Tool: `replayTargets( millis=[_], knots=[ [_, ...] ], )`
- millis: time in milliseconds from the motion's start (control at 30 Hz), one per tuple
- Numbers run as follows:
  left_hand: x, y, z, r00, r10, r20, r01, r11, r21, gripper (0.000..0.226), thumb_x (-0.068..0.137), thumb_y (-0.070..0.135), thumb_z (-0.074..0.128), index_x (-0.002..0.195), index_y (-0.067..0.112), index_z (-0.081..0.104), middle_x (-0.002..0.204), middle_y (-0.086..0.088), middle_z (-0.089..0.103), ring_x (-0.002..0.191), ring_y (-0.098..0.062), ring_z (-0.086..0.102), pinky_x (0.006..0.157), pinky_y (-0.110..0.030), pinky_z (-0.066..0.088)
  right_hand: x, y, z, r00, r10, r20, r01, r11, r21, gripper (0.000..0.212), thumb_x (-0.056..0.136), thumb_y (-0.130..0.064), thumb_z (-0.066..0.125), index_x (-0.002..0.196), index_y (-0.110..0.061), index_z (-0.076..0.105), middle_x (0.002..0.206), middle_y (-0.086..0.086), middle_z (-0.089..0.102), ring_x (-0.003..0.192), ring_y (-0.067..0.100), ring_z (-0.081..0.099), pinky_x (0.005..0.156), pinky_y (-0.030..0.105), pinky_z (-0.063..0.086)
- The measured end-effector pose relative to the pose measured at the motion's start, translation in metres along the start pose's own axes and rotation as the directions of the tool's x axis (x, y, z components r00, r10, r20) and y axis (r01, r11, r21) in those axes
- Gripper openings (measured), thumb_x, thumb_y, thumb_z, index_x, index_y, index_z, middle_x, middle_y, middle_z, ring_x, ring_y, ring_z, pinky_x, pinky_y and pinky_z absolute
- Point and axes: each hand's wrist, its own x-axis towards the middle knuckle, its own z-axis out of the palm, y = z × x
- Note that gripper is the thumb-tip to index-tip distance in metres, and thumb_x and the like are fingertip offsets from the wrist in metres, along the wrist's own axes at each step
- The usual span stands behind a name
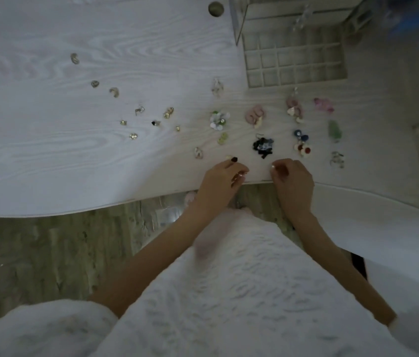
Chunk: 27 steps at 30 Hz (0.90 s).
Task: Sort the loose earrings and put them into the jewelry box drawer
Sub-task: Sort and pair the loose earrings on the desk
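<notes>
White wood-grain table (74,163), scattered earrings (218,121), divided jewelry box drawer (294,60)

Light: dim, bluish, soft focus | Table (48,140): white, wood-grain top, filling the upper view, with a round hole (215,8) near its far edge | Floor (48,248): pale greenish-grey planks below the table's near edge | Right side: white furniture (383,228), shape unclear

earrings (262,147) before open drawer (295,60)
</notes>
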Motion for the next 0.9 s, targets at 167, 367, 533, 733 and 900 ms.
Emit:
replayTargets(
  millis=[167,367,533,733,900],
  knots=[
    [0.009,0.025,0.031,0.993,-0.104,-0.046,0.109,0.986,0.124,0.014,0.081,0.006,0.064,0.095,0.006,0.064,0.090,-0.013,0.063,0.079,-0.029,0.061,0.067,-0.033,0.046,0.005,0.008,-0.002,1.000,-0.015,0.022,0.014,0.998,0.056,0.021,0.092,-0.023,0.055,0.105,-0.007,0.062,0.096,0.012,0.061,0.085,0.022,0.056,0.072,0.020,0.033],
    [0.006,0.041,0.044,0.958,-0.224,-0.181,0.249,0.959,0.133,0.023,0.077,0.006,0.069,0.099,0.002,0.062,0.096,-0.018,0.060,0.079,-0.033,0.059,0.066,-0.036,0.048,0.005,0.012,-0.002,0.988,-0.135,0.081,0.128,0.988,0.088,0.029,0.088,-0.002,0.051,0.116,-0.003,0.059,0.108,0.018,0.059,0.097,0.028,0.055,0.082,0.027,0.040],
    [0.006,0.038,0.049,0.925,-0.292,-0.244,0.319,0.945,0.076,0.013,0.083,0.010,0.066,0.093,0.002,0.065,0.087,-0.014,0.067,0.076,-0.028,0.064,0.068,-0.039,0.054,0.006,0.004,0.002,0.979,-0.118,0.164,0.088,0.980,0.181,0.026,0.085,-0.008,0.060,0.111,-0.006,0.061,0.103,0.014,0.062,0.091,0.022,0.057,0.078,0.024,0.041],
    [0.012,0.044,0.053,0.919,-0.318,-0.232,0.333,0.943,0.026,0.010,0.082,0.008,0.066,0.091,0.006,0.067,0.088,-0.013,0.069,0.077,-0.026,0.065,0.071,-0.038,0.054,0.011,0.001,0.001,0.971,-0.145,0.191,0.099,0.968,0.232,0.024,0.083,-0.008,0.063,0.107,-0.004,0.064,0.096,0.015,0.064,0.085,0.024,0.061,0.076,0.027,0.046],
    [0.002,0.037,0.040,0.937,-0.273,-0.217,0.280,0.960,0.002,0.014,0.083,0.007,0.066,0.097,0.006,0.069,0.092,-0.010,0.070,0.080,-0.023,0.066,0.075,-0.033,0.055,0.010,0.000,-0.012,0.960,-0.212,0.183,0.166,0.956,0.240,0.033,0.083,0.000,0.058,0.115,-0.005,0.060,0.104,0.014,0.059,0.083,0.016,0.056,0.078,0.031,0.052]
  ],
)
